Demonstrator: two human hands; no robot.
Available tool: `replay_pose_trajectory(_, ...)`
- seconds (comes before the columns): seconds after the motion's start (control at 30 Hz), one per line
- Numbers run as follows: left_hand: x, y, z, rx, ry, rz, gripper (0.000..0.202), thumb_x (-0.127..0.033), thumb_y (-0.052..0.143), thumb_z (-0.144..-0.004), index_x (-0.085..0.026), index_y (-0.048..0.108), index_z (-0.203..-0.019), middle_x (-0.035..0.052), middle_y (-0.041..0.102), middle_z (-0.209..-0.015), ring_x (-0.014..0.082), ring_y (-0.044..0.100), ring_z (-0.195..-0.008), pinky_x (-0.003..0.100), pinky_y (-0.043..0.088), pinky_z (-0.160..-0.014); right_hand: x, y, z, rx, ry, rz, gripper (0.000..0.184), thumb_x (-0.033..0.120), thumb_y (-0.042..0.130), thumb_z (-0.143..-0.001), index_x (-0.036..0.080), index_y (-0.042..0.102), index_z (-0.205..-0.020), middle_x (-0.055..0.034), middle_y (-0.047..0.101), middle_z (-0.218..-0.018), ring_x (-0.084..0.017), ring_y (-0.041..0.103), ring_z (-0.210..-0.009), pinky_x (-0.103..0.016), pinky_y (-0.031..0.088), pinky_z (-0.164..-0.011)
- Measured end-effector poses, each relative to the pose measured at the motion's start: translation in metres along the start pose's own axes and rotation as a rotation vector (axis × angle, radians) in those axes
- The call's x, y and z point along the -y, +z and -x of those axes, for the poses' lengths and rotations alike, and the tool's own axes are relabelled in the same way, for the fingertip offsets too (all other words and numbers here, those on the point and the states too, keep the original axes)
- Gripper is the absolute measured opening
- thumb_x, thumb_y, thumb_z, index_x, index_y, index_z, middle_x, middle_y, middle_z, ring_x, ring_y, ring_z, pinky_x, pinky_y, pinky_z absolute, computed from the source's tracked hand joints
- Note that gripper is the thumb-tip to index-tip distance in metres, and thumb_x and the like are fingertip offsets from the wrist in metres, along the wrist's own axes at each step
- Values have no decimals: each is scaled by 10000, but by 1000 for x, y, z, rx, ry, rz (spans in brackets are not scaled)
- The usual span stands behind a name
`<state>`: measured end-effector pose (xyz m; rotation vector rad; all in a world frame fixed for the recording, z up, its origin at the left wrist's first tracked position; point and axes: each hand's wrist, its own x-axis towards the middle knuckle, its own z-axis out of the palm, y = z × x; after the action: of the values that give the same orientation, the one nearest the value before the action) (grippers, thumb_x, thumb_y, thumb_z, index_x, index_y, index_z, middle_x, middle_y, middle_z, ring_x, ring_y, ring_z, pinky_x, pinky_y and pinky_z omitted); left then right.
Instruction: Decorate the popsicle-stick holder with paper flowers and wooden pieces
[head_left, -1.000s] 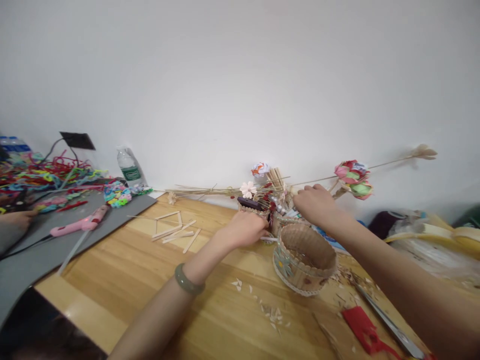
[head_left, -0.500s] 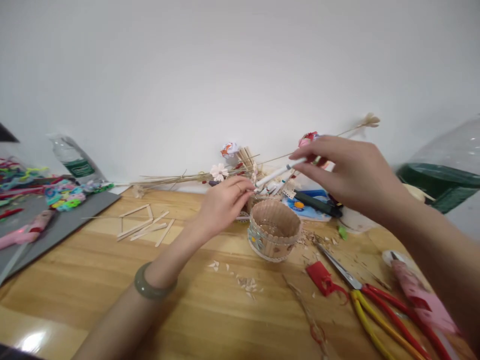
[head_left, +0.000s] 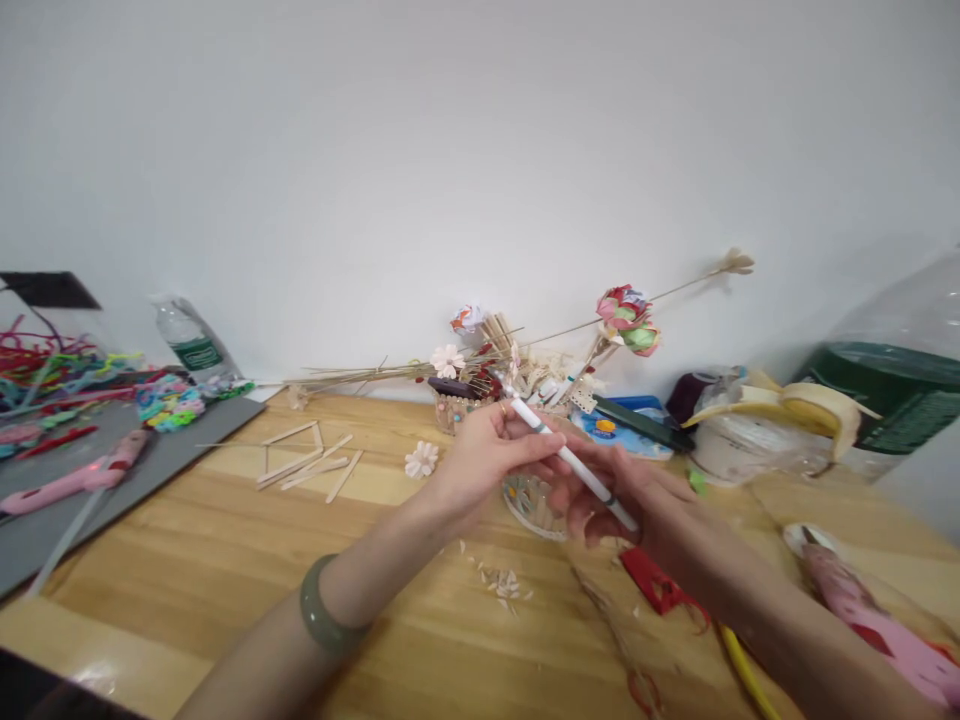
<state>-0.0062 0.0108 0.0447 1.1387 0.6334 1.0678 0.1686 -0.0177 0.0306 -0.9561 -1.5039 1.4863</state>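
Note:
A white marker (head_left: 581, 468) with dark bands slants between my hands, above the table's middle. Its upper part is pinched between the thumb and fingers of my left hand (head_left: 480, 455), which wears a ring and a green bangle. My right hand (head_left: 637, 485) has its fingers around the marker's lower part. Beneath them stands a round basket (head_left: 529, 510) made of wooden sticks, mostly covered by my hands. Behind, a decorated container (head_left: 452, 412) holds dried stems and other white markers. A pale flower (head_left: 421, 459) lies left of my left hand.
Craft sticks (head_left: 300, 465) and a pink glue gun (head_left: 97, 475) are at left. Wood shavings (head_left: 502, 585) lie in front. To the right are a red pouch (head_left: 656, 580), a yellow tool handle (head_left: 746, 670), another pink glue gun (head_left: 870, 620), a banana peel (head_left: 795, 405) and a large bottle (head_left: 900, 390).
The white marker has come away from the rear container, down toward me and over the basket. My right hand has dropped with it, and both hands are now close together.

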Motion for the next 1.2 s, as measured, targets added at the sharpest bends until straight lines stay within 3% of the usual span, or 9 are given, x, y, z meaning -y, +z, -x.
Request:
replay_pose_trajectory(0.07,2,-2,-3,-54,16,15,222,-230,741,-617,-104,595,-726,-11,630,-626,58,590,-560,171,477,-582,0,-3,3,27,-8,-104,559,624,400,-833,217,545,-1189,-51,611,-791,-131,547,-603,-257,453,-555)
replay_pose_trajectory(0.17,5,-2,-5,-60,9,-72,253,-217,762,-578,-118,551,-677,-37,597,-558,53,557,-497,169,456,-531,8,-7,6,-113,-135,-172,618,688,520,-702,241,557,-1126,-30,571,-719,-128,502,-547,-253,426,-501)
replay_pose_trajectory(0.3,10,3,0,-16,80,-408,223,-284,711,-665,-133,551,-693,-35,581,-551,71,530,-482,189,427,-492,5,-7,4,-184,-185,-66,443,498,724,-610,232,577,-932,43,465,-567,-88,366,-446,-219,292,-411)
replay_pose_trajectory(0.37,16,4,4,5,306,-785,198,-329,613,-776,-142,574,-724,-15,592,-600,89,542,-541,202,417,-514,-2,-4,2,-164,-142,-18,327,478,696,-667,203,562,-784,62,401,-500,-72,282,-426,-214,207,-402)
replay_pose_trajectory(0.47,27,2,4,35,807,-1442,285,-345,440,-890,-143,579,-745,29,598,-662,135,562,-635,235,396,-528,-10,-3,0,-155,-119,1,399,512,612,-745,179,473,-574,72,309,-431,-64,198,-427,-225,130,-420)
replay_pose_trajectory(0.6,35,-1,0,-40,1163,-1758,270,-268,395,-909,-148,543,-718,30,548,-647,155,539,-633,255,356,-491,-12,-3,1,-147,-108,5,359,502,580,-776,173,538,-640,81,276,-417,-67,170,-425,-236,93,-434)
replay_pose_trajectory(0.77,32,1,-1,-95,1211,-1769,269,-259,453,-886,-159,523,-646,9,528,-576,140,504,-558,261,316,-460,-7,2,3,-156,-81,-24,342,519,597,-752,179,566,-725,79,338,-420,-57,177,-396,-223,85,-402)
replay_pose_trajectory(0.97,25,-5,-2,10,1239,-1798,426,-411,379,-906,-160,520,-592,8,561,-532,128,530,-526,256,317,-446,-2,4,5,-203,-61,-31,345,491,565,-778,164,580,-672,64,369,-403,-45,197,-371,-218,82,-373)
replay_pose_trajectory(1.2,7,5,6,326,854,-1786,509,-439,284,-924,-141,603,-664,21,654,-593,137,600,-582,255,345,-481,6,-9,14,-130,18,80,325,494,571,-777,175,602,-721,41,463,-434,-62,331,-334,-200,178,-339)
